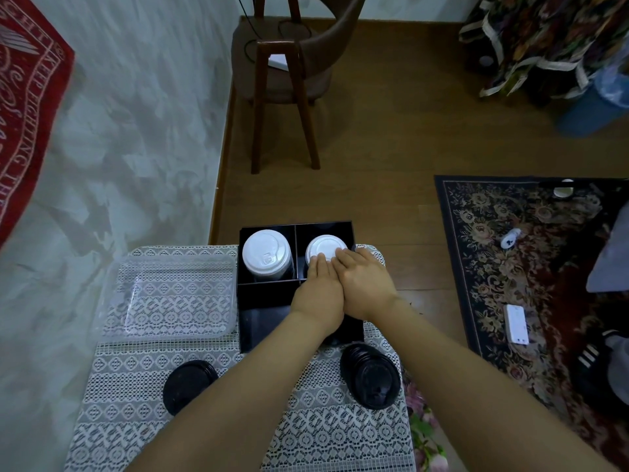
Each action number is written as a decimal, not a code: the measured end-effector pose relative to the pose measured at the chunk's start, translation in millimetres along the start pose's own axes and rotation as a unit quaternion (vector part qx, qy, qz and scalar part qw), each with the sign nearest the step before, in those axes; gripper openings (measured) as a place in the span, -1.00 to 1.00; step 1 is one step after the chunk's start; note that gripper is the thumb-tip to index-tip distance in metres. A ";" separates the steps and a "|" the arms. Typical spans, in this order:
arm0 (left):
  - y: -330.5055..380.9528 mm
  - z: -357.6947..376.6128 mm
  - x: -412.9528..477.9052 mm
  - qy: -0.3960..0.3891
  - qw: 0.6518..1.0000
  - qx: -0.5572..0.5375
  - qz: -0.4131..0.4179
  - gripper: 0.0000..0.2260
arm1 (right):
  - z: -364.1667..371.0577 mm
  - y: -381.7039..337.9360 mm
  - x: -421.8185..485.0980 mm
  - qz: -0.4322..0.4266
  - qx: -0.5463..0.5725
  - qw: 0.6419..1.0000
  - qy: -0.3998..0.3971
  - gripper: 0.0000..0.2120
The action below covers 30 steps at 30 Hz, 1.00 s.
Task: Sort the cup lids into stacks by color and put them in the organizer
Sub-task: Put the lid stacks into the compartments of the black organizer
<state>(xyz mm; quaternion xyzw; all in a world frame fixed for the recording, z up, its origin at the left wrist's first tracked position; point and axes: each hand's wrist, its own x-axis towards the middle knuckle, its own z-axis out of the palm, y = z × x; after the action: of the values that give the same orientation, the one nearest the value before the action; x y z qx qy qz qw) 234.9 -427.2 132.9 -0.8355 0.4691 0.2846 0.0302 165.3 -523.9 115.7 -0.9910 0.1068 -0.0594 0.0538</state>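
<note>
White plastic under both palms. Left hand (318,287) and right hand (364,284) side by side, touching, flat with fingers straight, gripping nothing, pressing down on a white lid stack (325,245) in the far right compartment of the black organizer (245,332).

At 9 o'clock from the hands, a second white lid stack (267,253) in the far left compartment; raised marks on its top lid too small to read. Near compartments at 6 o'clock mostly hidden by forearms.

On the lace tablecloth (306,437): a black lid stack (189,383) at 7 o'clock, another black lid stack (371,379) at 5 o'clock, a clear plastic tray (170,291) at 9 o'clock just beside the organizer.

At 10 o'clock, a red banner (30,97) on the wall, white lettering "KEEP FIGHTING THE", the rest cut off. Wooden chair (289,63) at 12 o'clock; patterned rug (510,267) at 3 o'clock.
</note>
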 end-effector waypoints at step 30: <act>-5.9 4.1 -77.9 0.105 0.974 -0.193 0.061 -0.45 | -27.2 -35.6 -69.9 0.073 0.031 0.996 0.035 -0.51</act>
<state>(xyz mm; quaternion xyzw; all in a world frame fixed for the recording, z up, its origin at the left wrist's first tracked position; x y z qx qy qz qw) 206.7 -362.9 167.5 -0.8208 0.4558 0.2815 -0.1983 101.3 -476.6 139.4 -0.9759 0.1786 -0.0928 0.0850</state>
